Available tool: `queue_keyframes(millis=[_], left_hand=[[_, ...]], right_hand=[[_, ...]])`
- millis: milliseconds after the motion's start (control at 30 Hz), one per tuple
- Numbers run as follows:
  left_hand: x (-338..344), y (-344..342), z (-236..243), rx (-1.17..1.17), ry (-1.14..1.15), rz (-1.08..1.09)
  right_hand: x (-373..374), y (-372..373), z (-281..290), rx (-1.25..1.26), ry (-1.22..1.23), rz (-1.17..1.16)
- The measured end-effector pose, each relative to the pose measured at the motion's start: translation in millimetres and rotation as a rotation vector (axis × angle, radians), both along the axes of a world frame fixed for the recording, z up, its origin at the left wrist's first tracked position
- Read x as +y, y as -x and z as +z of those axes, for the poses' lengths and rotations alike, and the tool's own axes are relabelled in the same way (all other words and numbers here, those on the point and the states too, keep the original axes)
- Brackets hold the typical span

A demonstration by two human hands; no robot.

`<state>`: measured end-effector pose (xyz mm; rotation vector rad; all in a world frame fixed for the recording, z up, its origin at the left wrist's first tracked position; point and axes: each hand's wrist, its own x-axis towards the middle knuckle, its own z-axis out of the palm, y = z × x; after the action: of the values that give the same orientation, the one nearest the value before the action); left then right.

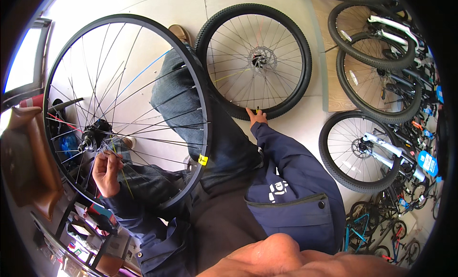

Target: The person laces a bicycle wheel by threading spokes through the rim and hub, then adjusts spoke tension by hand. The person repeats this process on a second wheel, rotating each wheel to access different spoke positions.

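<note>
A bare black wheel rim [206, 134] with a yellow sticker stands upright at the left, leaning by my legs. Thin spokes run to its black hub [97, 135]; several are coloured blue, red or yellow-green, and some ends hang loose of the rim. Just below the hub, my left hand [108, 173] is closed in a pinch on a spoke. A second wheel [305, 69], with a knobby black tire and a brake disc, lies farther right. On the near edge of its tire rests my right hand [258, 117], fingers bent over the rubber beside a small yellow-and-black piece.
Several bikes with front wheels [360, 181] turned outward crowd the right side. A brown leather armchair [31, 158] stands at the left, with a cluttered shelf [90, 229] below it. Pale tiles [291, 0] cover the floor.
</note>
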<state>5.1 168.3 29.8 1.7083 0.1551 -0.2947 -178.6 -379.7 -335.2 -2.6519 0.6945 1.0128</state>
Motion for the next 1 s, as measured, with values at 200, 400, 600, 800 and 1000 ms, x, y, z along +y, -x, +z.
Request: queue_keyframes(millis=[200,400,600,800,1000], left_hand=[[-3.8,1.7,1.0,0.016,0.007,0.039],[-7.0,0.2,3.9,0.018,0.003,0.006],[-5.3,0.5,2.1,0.026,0.01,0.021],[-2.1,-0.7,0.5,0.039,-0.015,0.03],[2.3,-2.6,-2.2,0.043,0.01,0.022]], right_hand=[[8.7,-16.6,-2.3,0.115,0.041,-0.013],[8.9,-14.2,-9.1,0.134,0.08,0.025],[10.2,-14.9,-11.7,0.1,0.048,-0.019],[17.3,-18.6,-17.7,0.004,0.025,-0.013],[18.5,-16.8,-27.1,-0.006,0.023,-0.019]])
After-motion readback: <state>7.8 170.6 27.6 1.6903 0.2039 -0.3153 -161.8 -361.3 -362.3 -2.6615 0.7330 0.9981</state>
